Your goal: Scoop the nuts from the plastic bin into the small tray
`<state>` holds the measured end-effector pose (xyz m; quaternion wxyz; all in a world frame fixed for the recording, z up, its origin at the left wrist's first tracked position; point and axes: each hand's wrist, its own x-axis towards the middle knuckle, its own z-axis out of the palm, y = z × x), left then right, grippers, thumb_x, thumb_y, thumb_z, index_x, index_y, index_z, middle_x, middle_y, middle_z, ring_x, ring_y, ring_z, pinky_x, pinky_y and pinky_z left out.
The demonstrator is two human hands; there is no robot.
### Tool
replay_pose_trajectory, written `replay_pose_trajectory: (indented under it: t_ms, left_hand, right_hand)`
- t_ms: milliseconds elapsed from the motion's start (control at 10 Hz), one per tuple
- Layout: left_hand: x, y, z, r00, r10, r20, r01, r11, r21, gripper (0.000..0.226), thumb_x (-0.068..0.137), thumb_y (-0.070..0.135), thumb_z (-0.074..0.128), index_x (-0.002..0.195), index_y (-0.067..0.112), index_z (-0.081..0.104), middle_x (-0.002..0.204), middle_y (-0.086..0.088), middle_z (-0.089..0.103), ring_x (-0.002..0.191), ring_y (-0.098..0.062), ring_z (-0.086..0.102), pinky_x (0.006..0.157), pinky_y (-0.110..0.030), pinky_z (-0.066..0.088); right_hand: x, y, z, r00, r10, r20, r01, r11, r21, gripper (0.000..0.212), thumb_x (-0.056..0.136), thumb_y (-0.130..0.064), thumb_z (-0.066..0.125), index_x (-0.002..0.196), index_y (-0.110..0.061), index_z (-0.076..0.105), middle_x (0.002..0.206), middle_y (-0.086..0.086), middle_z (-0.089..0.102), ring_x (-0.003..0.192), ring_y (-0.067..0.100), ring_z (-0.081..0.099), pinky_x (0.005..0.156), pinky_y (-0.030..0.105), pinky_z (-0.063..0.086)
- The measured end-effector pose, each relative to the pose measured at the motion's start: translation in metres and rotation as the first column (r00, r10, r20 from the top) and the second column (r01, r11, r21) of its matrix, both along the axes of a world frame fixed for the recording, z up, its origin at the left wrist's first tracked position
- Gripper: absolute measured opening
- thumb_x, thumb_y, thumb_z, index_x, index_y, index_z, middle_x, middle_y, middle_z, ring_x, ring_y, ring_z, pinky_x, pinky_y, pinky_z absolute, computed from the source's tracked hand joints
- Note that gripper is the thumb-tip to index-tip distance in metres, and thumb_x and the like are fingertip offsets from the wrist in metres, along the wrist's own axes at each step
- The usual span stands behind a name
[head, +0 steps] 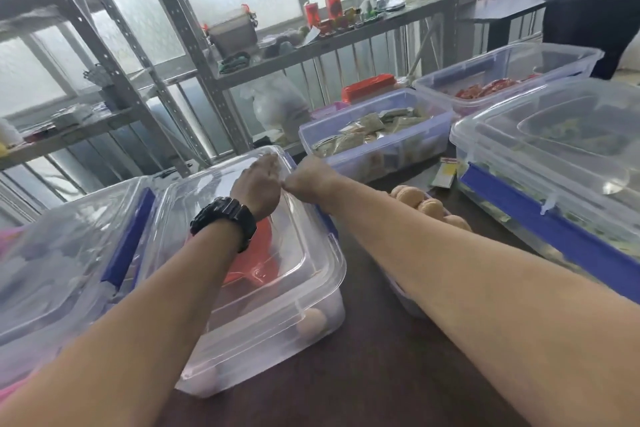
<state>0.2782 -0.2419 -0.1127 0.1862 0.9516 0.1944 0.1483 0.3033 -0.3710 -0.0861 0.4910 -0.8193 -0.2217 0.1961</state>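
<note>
- Nearest the head camera we see our two bare forearms, stretched forward over a dark table toward the far edge of a clear plastic bin.
- The bin sits just left of centre, under our left arm, its long axis running away from us. Its clear lid is on, so we judge the scooping has not begun.
- Through the lid we make out an orange-red scoop, and pale rounded nuts show through the near wall.
- Our left hand, a black watch on its wrist, lies flat with fingers together on the lid's far part, holding nothing.
- Our right hand is curled at the bin's far right corner, touching the left hand; it seems to grip the lid's edge or a blue latch, but we cannot tell which.
- The small tray lies just right of the bin, mostly hidden under our right forearm; rounded tan pieces show above the arm, so the right hand is the nearer one to it.
- We judge the coming move turns on that far edge: the lid must lift off before the scoop below can be reached and carried right to the tray.
- Other clear bins stand beyond and to both sides.
</note>
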Motion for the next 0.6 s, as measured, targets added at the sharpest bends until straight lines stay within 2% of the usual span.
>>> replay_pose_trajectory:
  t_ms: [100, 200, 300, 400, 500, 600]
  left_hand:
    - [0.003, 0.002, -0.001, 1.0, -0.009, -0.01, 0.009, 1.0, 0.0, 0.046, 0.106, 0.025, 0.032, 0.15, 0.012, 0.039, 0.155, -0.009, 0.041, 0.143, -0.026, 0.039, 0.118, -0.038, 0.029]
    - [0.004, 0.004, -0.002, 1.0, -0.01, -0.009, 0.01, 1.0, -0.021, 0.046, 0.106, 0.028, 0.031, 0.147, 0.01, 0.041, 0.153, -0.012, 0.044, 0.141, -0.028, 0.042, 0.117, -0.04, 0.031]
    - [0.002, 0.001, 0.0, 1.0, -0.004, -0.015, 0.004, 1.0, -0.018, 0.047, 0.106, 0.028, 0.034, 0.148, 0.01, 0.039, 0.153, -0.013, 0.043, 0.141, -0.028, 0.042, 0.116, -0.038, 0.032]
    - [-0.006, -0.007, 0.006, 1.0, 0.008, -0.026, -0.008, 1.0, -0.009, 0.044, 0.105, 0.025, 0.034, 0.145, 0.009, 0.043, 0.15, -0.013, 0.047, 0.138, -0.029, 0.045, 0.113, -0.037, 0.035]
    - [-0.009, -0.016, 0.02, 0.993, 0.057, -0.1, -0.047, 0.993, 0.108, 0.029, 0.098, 0.014, 0.043, 0.123, 0.005, 0.056, 0.126, -0.019, 0.062, 0.114, -0.037, 0.06, 0.091, -0.044, 0.049]
    - [-0.018, -0.023, 0.025, 0.985, 0.027, -0.171, 0.005, 0.983, 0.185, 0.02, 0.092, 0.012, 0.049, 0.108, 0.005, 0.06, 0.11, -0.014, 0.067, 0.101, -0.036, 0.064, 0.082, -0.044, 0.053]
  right_hand:
    - [-0.001, 0.002, -0.001, 0.999, -0.03, 0.039, 0.03, 0.999, 0.011, 0.032, 0.093, -0.031, 0.056, 0.075, -0.005, 0.049, 0.069, 0.004, 0.048, 0.084, 0.023, 0.051, 0.057, 0.027, 0.04]
    - [-0.005, 0.0, -0.001, 0.992, 0.008, 0.125, 0.0, 0.998, -0.061, 0.038, 0.097, -0.028, 0.051, 0.116, 0.004, 0.056, 0.11, 0.017, 0.063, 0.102, 0.03, 0.059, 0.079, 0.033, 0.045]
    - [-0.014, -0.004, 0.002, 0.978, 0.079, 0.192, -0.044, 0.983, -0.179, 0.033, 0.1, -0.016, 0.04, 0.119, 0.005, 0.058, 0.122, 0.022, 0.059, 0.115, 0.035, 0.057, 0.091, 0.037, 0.046]
    - [-0.024, -0.009, 0.001, 0.966, 0.111, 0.234, -0.063, 0.978, -0.201, 0.032, 0.097, -0.011, 0.042, 0.116, 0.007, 0.059, 0.122, 0.025, 0.06, 0.116, 0.038, 0.056, 0.095, 0.038, 0.046]
    - [-0.038, -0.017, 0.003, 0.96, 0.09, 0.264, -0.056, 0.989, -0.135, 0.026, 0.092, -0.009, 0.046, 0.11, 0.005, 0.059, 0.115, 0.023, 0.061, 0.11, 0.038, 0.058, 0.09, 0.037, 0.049]
    - [-0.053, -0.03, 0.007, 0.946, 0.114, 0.305, -0.095, 0.992, -0.077, 0.014, 0.085, -0.003, 0.046, 0.089, -0.007, 0.06, 0.099, 0.016, 0.06, 0.096, 0.029, 0.058, 0.079, 0.032, 0.048]
